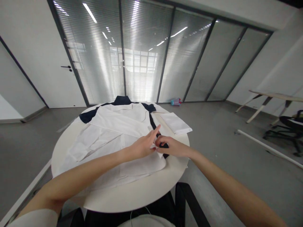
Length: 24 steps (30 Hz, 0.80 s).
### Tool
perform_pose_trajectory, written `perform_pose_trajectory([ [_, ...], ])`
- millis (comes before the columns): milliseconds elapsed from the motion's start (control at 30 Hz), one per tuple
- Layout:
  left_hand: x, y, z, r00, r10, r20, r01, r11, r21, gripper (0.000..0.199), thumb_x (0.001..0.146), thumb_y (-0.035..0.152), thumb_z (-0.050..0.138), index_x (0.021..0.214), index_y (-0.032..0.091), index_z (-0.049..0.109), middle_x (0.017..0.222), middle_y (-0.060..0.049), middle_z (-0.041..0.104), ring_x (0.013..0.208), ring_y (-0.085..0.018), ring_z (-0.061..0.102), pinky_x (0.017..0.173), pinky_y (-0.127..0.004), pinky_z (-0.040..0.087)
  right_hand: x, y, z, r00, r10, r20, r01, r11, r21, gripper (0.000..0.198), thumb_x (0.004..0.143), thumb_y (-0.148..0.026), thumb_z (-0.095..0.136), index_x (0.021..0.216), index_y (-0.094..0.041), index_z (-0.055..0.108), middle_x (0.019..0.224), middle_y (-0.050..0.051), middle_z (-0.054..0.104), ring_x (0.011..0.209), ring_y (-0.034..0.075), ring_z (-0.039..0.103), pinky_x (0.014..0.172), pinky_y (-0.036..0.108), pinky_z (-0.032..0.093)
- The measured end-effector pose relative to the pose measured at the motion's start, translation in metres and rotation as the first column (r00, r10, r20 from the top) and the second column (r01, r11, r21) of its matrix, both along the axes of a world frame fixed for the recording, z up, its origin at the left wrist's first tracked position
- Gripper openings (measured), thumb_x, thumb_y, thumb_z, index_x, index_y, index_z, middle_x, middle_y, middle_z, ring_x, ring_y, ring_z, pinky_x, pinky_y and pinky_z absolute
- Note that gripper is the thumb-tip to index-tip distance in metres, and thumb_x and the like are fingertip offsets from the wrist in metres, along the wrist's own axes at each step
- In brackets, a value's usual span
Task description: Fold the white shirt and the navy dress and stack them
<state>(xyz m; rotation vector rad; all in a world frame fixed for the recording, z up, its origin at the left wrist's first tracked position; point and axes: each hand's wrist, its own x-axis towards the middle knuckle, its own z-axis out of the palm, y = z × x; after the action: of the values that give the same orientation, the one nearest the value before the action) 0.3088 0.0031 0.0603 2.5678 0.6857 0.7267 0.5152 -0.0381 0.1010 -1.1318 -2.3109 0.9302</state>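
A white long-sleeved shirt [109, 135] lies spread on a round table, one sleeve folded across its front. At its right side my left hand [143, 145] has its fingers stretched forward, with a bit of the white cloth between thumb and palm. Facing it, my right hand [172, 146] has curled fingers closed on the same edge of the white shirt; the fingertips of both hands nearly meet. Beneath the white shirt is a dark navy garment [122, 100], its collar and shoulders showing at the back. Part of its dark cloth also shows beside my right hand.
The white round table [132, 200] has a folded white cloth [176, 123] at its right edge. A black chair armrest [189, 201] stands close in front. Behind are glass partitions and a blue-pink basket [175, 101] on the floor; another table [276, 94] stands right.
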Motion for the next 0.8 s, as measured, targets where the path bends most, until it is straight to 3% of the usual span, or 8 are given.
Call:
perform_pose_trajectory([
  [67,-0.010,0.012,-0.003,1.000,0.001,0.016,0.000,0.997,-0.076,0.100,0.079,0.010,0.067,0.159,0.026,0.010,0.115,-0.006,0.067,0.090,-0.019,0.068,0.080,-0.034,0.055,-0.009,0.013,0.010,0.989,0.150,0.007,-0.150,0.988,-0.040,0.021,0.087,-0.040,0.065,0.094,-0.021,0.071,0.106,0.006,0.070,0.094,0.019,0.064,0.087,0.033,0.049],
  [133,-0.025,0.019,-0.006,0.999,0.025,0.027,-0.022,0.995,-0.092,0.084,0.079,0.008,0.066,0.153,0.025,0.030,0.102,-0.002,0.070,0.089,-0.019,0.069,0.081,-0.033,0.055,-0.015,0.039,0.019,0.983,0.182,-0.020,-0.184,0.978,-0.095,0.027,0.088,-0.045,0.065,0.095,-0.020,0.073,0.101,0.006,0.073,0.092,0.019,0.066,0.085,0.032,0.051],
  [233,-0.046,0.021,-0.010,1.000,0.016,0.005,-0.016,1.000,-0.007,0.047,0.081,0.005,0.062,0.126,0.021,0.060,0.102,-0.004,0.071,0.091,-0.019,0.069,0.083,-0.031,0.054,-0.021,0.104,0.030,0.995,-0.052,-0.087,0.046,0.996,-0.073,0.038,0.090,-0.052,0.060,0.085,-0.017,0.072,0.083,0.005,0.074,0.081,0.018,0.069,0.076,0.029,0.053],
  [300,-0.056,0.018,-0.011,0.998,-0.036,-0.045,0.041,0.993,0.108,0.031,0.084,0.003,0.057,0.109,0.018,0.068,0.102,-0.006,0.070,0.095,-0.020,0.069,0.083,-0.031,0.055,-0.027,0.157,0.033,0.952,-0.296,-0.076,0.296,0.955,-0.006,0.041,0.094,-0.051,0.056,0.082,-0.015,0.070,0.084,0.008,0.075,0.079,0.019,0.069,0.073,0.028,0.053],
  [400,-0.065,0.010,-0.012,0.990,-0.094,-0.101,0.116,0.963,0.245,0.027,0.089,0.004,0.053,0.107,0.017,0.068,0.107,-0.009,0.070,0.096,-0.021,0.068,0.082,-0.032,0.056,-0.038,0.233,0.028,0.794,-0.599,0.105,0.579,0.798,0.167,0.030,0.095,-0.039,0.056,0.093,-0.014,0.072,0.097,0.013,0.076,0.094,0.023,0.071,0.084,0.032,0.053],
  [500,-0.074,0.006,-0.014,0.982,-0.138,-0.129,0.171,0.937,0.304,0.024,0.092,0.008,0.052,0.111,0.016,0.065,0.107,-0.010,0.070,0.093,-0.022,0.069,0.079,-0.034,0.058,-0.047,0.288,0.015,0.611,-0.728,0.310,0.678,0.684,0.269,0.035,0.092,-0.039,0.059,0.113,-0.013,0.070,0.122,0.018,0.070,0.117,0.031,0.064,0.095,0.039,0.051],
  [633,-0.090,0.004,-0.022,0.979,-0.155,-0.134,0.188,0.939,0.288,0.029,0.090,0.006,0.051,0.114,0.016,0.062,0.107,-0.011,0.071,0.093,-0.023,0.070,0.080,-0.035,0.059,-0.062,0.334,-0.008,0.573,-0.726,0.380,0.708,0.672,0.215,0.052,0.091,-0.044,0.059,0.128,-0.008,0.063,0.128,0.023,0.066,0.119,0.033,0.063,0.094,0.042,0.052],
  [800,-0.111,-0.003,-0.024,0.984,-0.136,-0.112,0.161,0.953,0.257,0.039,0.091,0.008,0.051,0.129,0.017,0.056,0.121,-0.012,0.070,0.102,-0.025,0.069,0.088,-0.039,0.058,-0.086,0.366,-0.026,0.551,-0.738,0.389,0.737,0.649,0.189,0.051,0.089,-0.035,0.061,0.132,-0.009,0.060,0.126,0.023,0.066,0.118,0.033,0.064,0.093,0.042,0.054],
])
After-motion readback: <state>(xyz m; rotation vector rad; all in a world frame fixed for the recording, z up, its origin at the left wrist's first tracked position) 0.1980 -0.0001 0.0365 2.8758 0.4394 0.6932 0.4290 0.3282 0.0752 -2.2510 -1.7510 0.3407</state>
